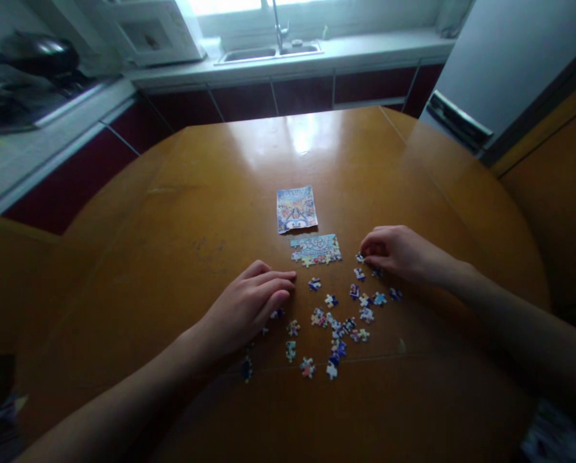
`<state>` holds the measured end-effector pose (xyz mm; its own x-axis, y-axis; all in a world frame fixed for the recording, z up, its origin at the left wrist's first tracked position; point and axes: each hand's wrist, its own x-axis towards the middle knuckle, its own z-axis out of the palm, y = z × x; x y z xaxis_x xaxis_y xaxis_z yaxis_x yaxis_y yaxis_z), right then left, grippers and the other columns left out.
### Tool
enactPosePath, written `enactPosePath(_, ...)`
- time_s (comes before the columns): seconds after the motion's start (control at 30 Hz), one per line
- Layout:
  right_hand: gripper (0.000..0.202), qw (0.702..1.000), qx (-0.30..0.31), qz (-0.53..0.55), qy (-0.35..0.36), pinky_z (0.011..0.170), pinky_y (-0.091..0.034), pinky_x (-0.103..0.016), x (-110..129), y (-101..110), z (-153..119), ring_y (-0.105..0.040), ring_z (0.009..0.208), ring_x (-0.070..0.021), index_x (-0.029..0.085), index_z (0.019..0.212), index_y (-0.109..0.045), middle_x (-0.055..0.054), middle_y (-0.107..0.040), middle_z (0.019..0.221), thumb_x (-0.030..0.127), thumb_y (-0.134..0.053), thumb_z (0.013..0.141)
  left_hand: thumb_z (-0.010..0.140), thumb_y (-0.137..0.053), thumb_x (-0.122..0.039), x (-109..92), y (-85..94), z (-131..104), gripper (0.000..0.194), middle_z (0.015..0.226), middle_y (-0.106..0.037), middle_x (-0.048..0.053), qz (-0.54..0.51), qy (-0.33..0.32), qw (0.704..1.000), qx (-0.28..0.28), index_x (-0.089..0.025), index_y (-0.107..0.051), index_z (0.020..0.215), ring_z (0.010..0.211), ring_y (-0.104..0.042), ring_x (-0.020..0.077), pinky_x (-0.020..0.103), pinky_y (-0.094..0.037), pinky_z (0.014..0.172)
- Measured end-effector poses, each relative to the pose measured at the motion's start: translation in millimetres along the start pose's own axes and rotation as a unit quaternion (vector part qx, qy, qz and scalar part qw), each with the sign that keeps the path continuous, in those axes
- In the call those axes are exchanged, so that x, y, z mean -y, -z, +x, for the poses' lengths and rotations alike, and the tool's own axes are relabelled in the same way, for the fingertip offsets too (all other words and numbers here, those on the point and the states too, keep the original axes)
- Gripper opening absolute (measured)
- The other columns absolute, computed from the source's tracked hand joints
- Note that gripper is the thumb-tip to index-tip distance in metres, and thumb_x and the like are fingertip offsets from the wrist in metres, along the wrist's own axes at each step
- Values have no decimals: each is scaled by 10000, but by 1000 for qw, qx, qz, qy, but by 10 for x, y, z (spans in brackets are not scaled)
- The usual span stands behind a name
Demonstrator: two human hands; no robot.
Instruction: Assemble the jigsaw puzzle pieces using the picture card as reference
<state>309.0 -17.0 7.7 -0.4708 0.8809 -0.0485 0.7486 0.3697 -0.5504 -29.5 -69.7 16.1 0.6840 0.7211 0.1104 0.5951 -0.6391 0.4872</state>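
My right hand is closed, its thumb and fingertips pinching a small white and dark puzzle piece at the table surface. Resting on the wood, my left hand lies with its fingers stretched out and nothing in them. Between the hands is a joined strip of puzzle, light blue along the top. A creased picture sheet lies just beyond it. Several loose puzzle pieces are scattered nearer to me, and a few sit partly under my left hand.
The round-ended wooden table fills the middle. Behind it runs a counter with a sink and a microwave. A pan stands on the stove at the far left, and a fridge is at the right.
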Motion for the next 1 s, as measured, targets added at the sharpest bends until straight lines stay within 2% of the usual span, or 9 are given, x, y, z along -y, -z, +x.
enactPosePath(0.13,100,1000,-26,-14,-1,624,-453,-287,69,26,-40,-593,692,-147,196,879,-738,-34,-691,809,159,-658,832,1019,-453,-266,12,1,12,262,1289,-665,30,-5,3,1000,-5,-220,-677,1147,1057,-549,213,402,-482,939)
enactPosePath(0.37,108,997,-21,11,69,679,-466,-282,212,23,-89,-594,741,-149,197,847,-738,-45,-676,840,174,-634,865,1010,-487,-273,57,65,16,248,1202,-695,46,-15,2,1000,-20,-245,-675,1168,1036,-564,216,389,-505,892)
enactPosePath(0.53,126,995,1,18,103,677,-461,-283,229,-25,-81,-595,748,-148,209,864,-741,-52,-681,875,197,-616,882,972,-576,-315,206,259,1,190,1018,-705,58,25,18,997,-68,-223,-701,1082,936,-600,193,337,-496,829)
enactPosePath(0.73,137,995,-40,32,80,664,-462,-306,198,-2,-48,-585,718,-158,187,851,-733,-53,-673,817,245,-613,884,916,-646,-377,506,559,-110,196,909,-671,39,45,71,993,-88,-225,-734,1003,834,-608,169,302,-482,764)
enactPosePath(0.8,152,995,-55,44,70,637,-453,-306,166,16,-30,-576,691,-156,187,850,-733,-51,-671,797,271,-611,886,900,-663,-380,586,601,-138,194,837,-637,27,41,95,990,-93,-224,-751,973,743,-583,145,273,-459,683)
enactPosePath(0.87,171,995,-70,50,59,600,-432,-302,110,30,-6,-560,662,-154,189,843,-732,-48,-667,775,301,-610,888,888,-677,-390,633,587,-146,191,788,-607,15,30,113,989,-91,-226,-764,931,663,-544,123,253,-424,610)
enactPosePath(1.0,225,994,-93,39,31,574,-401,-305,-34,41,44,-550,642,-162,191,850,-729,-51,-685,777,371,-600,892,894,-673,-392,618,414,-105,194,765,-590,15,-6,108,991,-75,-227,-773,877,653,-535,118,248,-422,604)
